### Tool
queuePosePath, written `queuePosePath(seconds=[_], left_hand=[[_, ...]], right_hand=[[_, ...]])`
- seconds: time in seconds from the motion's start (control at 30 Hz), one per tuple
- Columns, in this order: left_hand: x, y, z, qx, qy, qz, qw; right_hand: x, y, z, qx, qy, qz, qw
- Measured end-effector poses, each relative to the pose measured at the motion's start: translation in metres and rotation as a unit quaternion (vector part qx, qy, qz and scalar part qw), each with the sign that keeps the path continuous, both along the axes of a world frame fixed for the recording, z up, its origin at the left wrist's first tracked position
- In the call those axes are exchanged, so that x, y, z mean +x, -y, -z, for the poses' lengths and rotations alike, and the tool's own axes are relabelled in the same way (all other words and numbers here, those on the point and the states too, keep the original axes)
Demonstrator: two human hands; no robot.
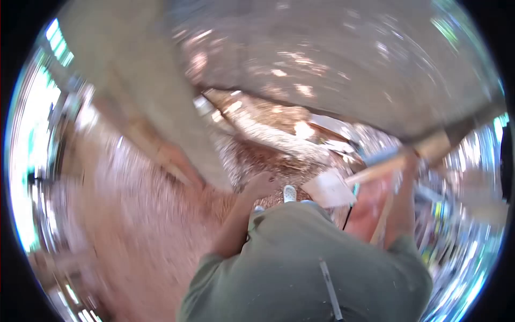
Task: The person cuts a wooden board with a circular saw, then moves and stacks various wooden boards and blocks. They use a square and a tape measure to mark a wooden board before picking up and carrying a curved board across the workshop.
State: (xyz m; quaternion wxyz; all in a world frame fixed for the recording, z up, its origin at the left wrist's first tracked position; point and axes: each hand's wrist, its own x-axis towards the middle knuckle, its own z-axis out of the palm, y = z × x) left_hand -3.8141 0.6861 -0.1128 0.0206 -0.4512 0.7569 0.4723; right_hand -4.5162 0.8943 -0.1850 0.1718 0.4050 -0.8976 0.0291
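Motion blurs the whole head view. My left hand (262, 185) hangs low in front of my body, over the chip-strewn floor, near the tip of my pale shoe (289, 194); its fingers are smeared. On the right, my arm reaches forward and my right hand (409, 160) is closed at a light wooden strip (378, 169). This strip slants up to the right beneath the edge of a large grey-brown surface (343, 59). A pale flat square piece (329, 188) lies between my shoes and the strip.
A long tan board-like shape (161, 96) crosses the upper left. Wood chips and scraps (279, 131) cover the ground ahead. Reddish-brown floor (145, 236) spreads to the left, and a reddish panel (370, 206) stands by my right arm. Blurred clutter (440, 220) fills the far right.
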Motion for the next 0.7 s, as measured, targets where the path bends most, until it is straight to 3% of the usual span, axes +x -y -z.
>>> queuePosePath(seconds=[0.1,0.23,0.33,0.37,0.4,0.43,0.47,0.5,0.53,0.57,0.6,0.63,0.7], left_hand=[[0.033,-0.016,0.018,0.0,0.039,-0.071,0.997],[0.077,-0.04,-0.015,-0.031,0.044,-0.13,0.99],[0.118,-0.051,0.018,0.015,0.044,-0.198,0.979],[0.135,-0.054,0.047,0.017,0.042,-0.206,0.977],[0.153,-0.055,0.074,-0.031,0.041,-0.192,0.98],[0.167,-0.057,0.102,-0.08,0.039,-0.177,0.98],[0.176,-0.054,0.1,-0.078,0.035,-0.183,0.979],[0.186,-0.046,0.096,-0.056,0.069,-0.196,0.977],[0.195,-0.039,0.088,-0.035,0.103,-0.208,0.972],[0.202,-0.033,0.073,-0.033,0.099,-0.211,0.972],[0.207,-0.025,0.052,0.003,0.088,-0.286,0.954],[0.219,-0.014,0.043,0.038,0.077,-0.354,0.931],[0.249,0.0,0.071,0.016,0.076,-0.351,0.933]], right_hand=[[0.003,0.03,-0.015,-0.232,0.198,0.086,0.949],[0.012,0.043,-0.002,-0.308,0.248,0.119,0.91],[0.008,0.029,0.068,-0.35,0.244,0.116,0.897],[0.104,0.04,0.028,-0.31,0.264,0.217,0.887],[0.244,0.063,-0.052,-0.259,0.288,0.311,0.868],[0.167,0.044,0.081,-0.226,0.207,0.203,0.93],[0.217,0.042,0.15,-0.39,0.213,-0.131,0.886],[0.303,0.069,0.096,-0.251,0.504,-0.024,0.826],[0.36,0.073,0.099,-0.145,0.359,-0.112,0.915],[0.438,0.098,0.035,-0.033,0.435,-0.1,0.894],[0.471,0.102,0.066,-0.063,0.434,-0.199,0.877],[0.536,0.126,0.001,0.014,0.554,-0.183,0.812],[0.595,0.159,0.003,0.115,0.607,-0.271,0.738]])
